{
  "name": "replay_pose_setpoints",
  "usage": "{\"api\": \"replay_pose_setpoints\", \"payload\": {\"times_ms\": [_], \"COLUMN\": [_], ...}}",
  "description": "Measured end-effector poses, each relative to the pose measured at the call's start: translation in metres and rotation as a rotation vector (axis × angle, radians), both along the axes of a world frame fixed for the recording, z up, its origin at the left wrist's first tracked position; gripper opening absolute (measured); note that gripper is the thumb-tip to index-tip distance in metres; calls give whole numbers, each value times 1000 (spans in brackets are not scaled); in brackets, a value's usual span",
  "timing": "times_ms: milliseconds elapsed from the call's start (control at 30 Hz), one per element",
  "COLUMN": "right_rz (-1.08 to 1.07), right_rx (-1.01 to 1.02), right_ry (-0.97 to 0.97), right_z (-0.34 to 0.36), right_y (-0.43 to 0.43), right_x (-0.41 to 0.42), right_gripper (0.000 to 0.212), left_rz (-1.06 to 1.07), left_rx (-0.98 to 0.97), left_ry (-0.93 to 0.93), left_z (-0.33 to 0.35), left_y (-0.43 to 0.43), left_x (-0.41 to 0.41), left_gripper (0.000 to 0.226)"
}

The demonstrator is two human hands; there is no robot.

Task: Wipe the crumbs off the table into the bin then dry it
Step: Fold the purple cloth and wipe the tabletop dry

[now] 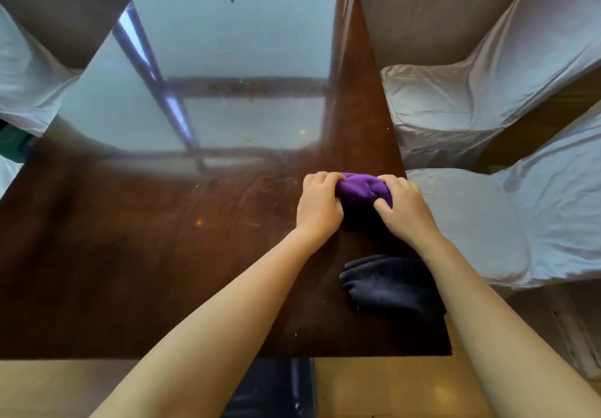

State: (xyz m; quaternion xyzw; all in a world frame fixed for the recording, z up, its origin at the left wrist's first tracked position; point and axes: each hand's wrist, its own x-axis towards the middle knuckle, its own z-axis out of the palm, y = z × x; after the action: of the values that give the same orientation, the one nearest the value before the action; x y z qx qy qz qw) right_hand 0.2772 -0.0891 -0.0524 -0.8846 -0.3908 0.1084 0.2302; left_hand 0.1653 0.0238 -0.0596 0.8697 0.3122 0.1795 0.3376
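— Head view, first the counter?
— Dark brown, glossy, with window light mirrored across the far half. Pale specks scattered over the near half, most around the middle and a few by the near edge.

— And the hands?
— Both out over the right part of the counter, close to its right edge. Left hand and right hand side by side, gripping a bunched purple cloth between them.

— Fingers?
— Curled on both hands and pinching the cloth: left fingers folded over its left end, right fingers folded over its right end, right thumb pressed into the fabric from the near side. Cloth resting on the counter, wadded into a lump.

— Anything else on the counter?
— A dark navy cloth, crumpled, lying near the right near corner, just under the right forearm. Well apart from the purple one, nearer the body.

— Around the counter?
— Two chairs draped in white covers on the right, a far one and a near one, both just beside the counter's edge. Another white cover at the left. Below the near edge, something dark blue on the yellowish floor; cannot tell whether bin or seat.
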Motion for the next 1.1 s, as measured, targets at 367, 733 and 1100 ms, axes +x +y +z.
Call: {"api": "replay_pose_setpoints", "payload": {"times_ms": [367,733,1100], "right_rz": [144,278,209], "right_rx": [255,69,367], "right_ry": [139,-10,66], "right_z": [57,54,79], "right_y": [72,63,66], "right_x": [-75,-111,-105], "right_gripper": [40,64,18], "left_rz": [443,458,-122], "left_rx": [-699,-688,-224], "left_ry": [-273,-239,-62], "left_z": [64,61,95], "left_y": [60,80,92], "left_x": [-71,-113,-131], "left_gripper": [44,50,28]}}
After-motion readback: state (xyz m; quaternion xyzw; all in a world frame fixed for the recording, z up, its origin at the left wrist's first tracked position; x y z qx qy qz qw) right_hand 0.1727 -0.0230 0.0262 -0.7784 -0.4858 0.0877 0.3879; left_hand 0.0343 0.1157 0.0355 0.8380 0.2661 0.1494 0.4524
